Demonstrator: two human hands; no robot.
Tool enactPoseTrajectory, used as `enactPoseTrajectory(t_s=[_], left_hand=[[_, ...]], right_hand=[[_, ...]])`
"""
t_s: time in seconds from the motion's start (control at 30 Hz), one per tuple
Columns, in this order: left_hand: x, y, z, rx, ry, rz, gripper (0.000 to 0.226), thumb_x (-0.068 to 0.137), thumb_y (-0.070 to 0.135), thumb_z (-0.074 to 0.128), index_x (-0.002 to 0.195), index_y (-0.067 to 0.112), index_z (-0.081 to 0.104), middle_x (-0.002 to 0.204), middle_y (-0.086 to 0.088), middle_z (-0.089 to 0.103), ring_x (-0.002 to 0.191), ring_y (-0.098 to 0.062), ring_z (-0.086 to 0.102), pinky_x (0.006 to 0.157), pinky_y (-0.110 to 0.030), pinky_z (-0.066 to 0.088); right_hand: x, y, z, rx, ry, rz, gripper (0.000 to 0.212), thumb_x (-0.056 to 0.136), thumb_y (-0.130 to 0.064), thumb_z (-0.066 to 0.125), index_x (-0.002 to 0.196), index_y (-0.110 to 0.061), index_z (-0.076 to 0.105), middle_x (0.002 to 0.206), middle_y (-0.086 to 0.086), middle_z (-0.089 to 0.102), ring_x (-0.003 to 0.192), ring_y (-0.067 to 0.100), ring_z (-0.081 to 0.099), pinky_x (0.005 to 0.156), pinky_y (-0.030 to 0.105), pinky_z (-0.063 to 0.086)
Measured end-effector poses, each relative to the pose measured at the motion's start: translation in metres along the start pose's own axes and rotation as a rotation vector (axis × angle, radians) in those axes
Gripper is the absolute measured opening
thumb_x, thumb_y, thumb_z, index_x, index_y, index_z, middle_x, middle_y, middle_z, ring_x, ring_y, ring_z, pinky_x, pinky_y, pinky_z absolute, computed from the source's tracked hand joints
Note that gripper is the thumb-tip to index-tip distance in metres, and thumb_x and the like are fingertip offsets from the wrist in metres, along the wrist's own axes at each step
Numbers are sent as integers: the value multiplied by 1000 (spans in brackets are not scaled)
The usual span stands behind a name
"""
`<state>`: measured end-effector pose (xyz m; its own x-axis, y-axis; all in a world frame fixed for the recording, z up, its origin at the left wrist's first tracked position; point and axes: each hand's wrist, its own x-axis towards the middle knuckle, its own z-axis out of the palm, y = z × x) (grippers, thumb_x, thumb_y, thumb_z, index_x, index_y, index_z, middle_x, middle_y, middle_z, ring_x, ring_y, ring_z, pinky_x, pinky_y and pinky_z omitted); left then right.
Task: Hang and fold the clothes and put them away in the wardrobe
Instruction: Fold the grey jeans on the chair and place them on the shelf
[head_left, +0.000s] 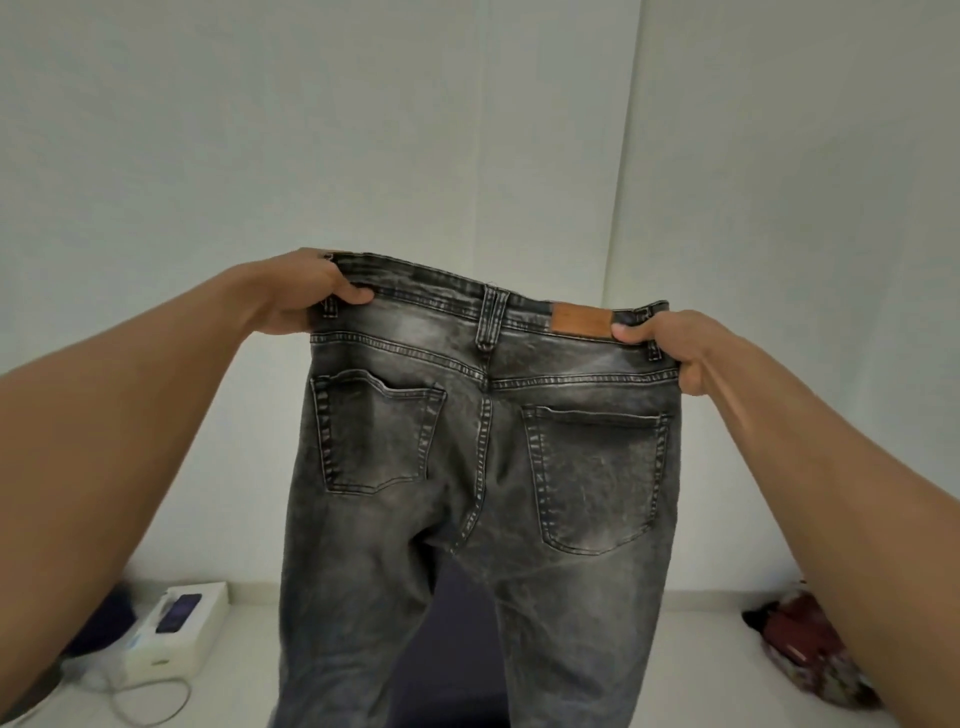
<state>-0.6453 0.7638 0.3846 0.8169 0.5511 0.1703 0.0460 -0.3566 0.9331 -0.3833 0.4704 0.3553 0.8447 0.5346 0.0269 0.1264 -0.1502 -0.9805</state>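
Pale walls (363, 130) fill the upper half of the view, with a vertical corner seam running down at 1 o'clock. Along the bottom lies a white surface (701, 675) meeting the wall in a low ledge; whether it is a table or a bed cannot be told.

The grey washed jeans (483, 467) hang at the centre, back side facing the camera, both rear pockets and a brown waist patch (582, 321) showing. The left hand (306, 296) grips the waistband at 10 o'clock, thumb pressed on the front of the band. The right hand (670, 348) grips the other end at 2 o'clock, thumb just beside the patch. The legs drop past the bottom edge.

At 7 o'clock a white box (182, 634) sits on the surface with a pale cable (156, 701) looping near it. At 4 o'clock lies a blurred red patterned cloth (810, 644). Bare surface shows between the cloth and the jeans.
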Motion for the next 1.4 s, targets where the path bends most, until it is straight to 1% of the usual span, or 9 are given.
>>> enactPoseTrajectory(t_s=[0.23,0.4,0.47,0.63,0.77,0.93,1.1,1.23,1.4], left_hand=[[-3,7,13,463,346,-40,38,89,31,75,114,5,62,107,-11,68,91,-26,66,73,-35,54],[4,36,44,187,169,-80,4,94,11,66,98,12,64,104,-5,69,82,-16,66,77,-32,58],[5,49,61,129,128,-43,12,94,11,66,105,11,65,106,-3,71,89,-16,68,78,-32,59],[2,69,114,-62,-6,-34,10,99,7,56,108,7,62,106,-8,72,86,-16,72,65,-28,61],[15,70,147,-249,177,-39,14,96,-2,51,93,6,62,97,-12,72,73,-21,72,59,-33,62],[31,68,166,-317,353,-4,23,91,12,67,111,0,63,99,-16,72,85,-28,74,78,-46,62],[29,76,170,-844,-63,-50,98,85,82,37,111,-11,54,124,-27,64,107,-39,67,93,-50,54],[30,76,160,-843,-387,24,117,81,89,6,128,-9,50,117,-19,59,110,-32,58,99,-42,47],[33,88,160,-753,-498,53,110,88,78,2,134,-11,47,110,-20,62,103,-32,57,92,-38,48]], right_hand=[[-20,-15,24,29,214,-129,46,64,-6,93,104,0,71,93,16,75,76,31,75,69,48,63],[-17,-26,62,105,307,-246,20,70,-5,87,83,-5,72,84,9,75,77,27,74,74,45,64],[-16,-28,78,81,321,-335,7,71,-8,81,73,-7,75,79,6,76,75,24,74,72,44,64],[-18,-33,106,59,267,-467,15,81,-31,74,77,-16,74,78,4,75,79,24,73,80,46,62],[-16,-37,105,188,163,-440,19,88,-30,72,82,-12,74,85,11,77,83,30,75,81,52,62],[-12,-32,93,222,11,-428,24,91,-35,71,94,-11,75,92,10,78,89,30,76,86,52,61],[-13,-32,80,304,-331,-380,53,103,-52,43,126,-11,68,115,6,74,102,17,70,88,37,55],[-5,-29,72,218,-397,-502,42,98,-44,61,123,-11,69,119,10,74,114,27,68,105,48,51],[10,-28,60,194,-282,-600,27,91,-16,74,116,-6,69,111,14,75,103,30,73,100,49,55]])
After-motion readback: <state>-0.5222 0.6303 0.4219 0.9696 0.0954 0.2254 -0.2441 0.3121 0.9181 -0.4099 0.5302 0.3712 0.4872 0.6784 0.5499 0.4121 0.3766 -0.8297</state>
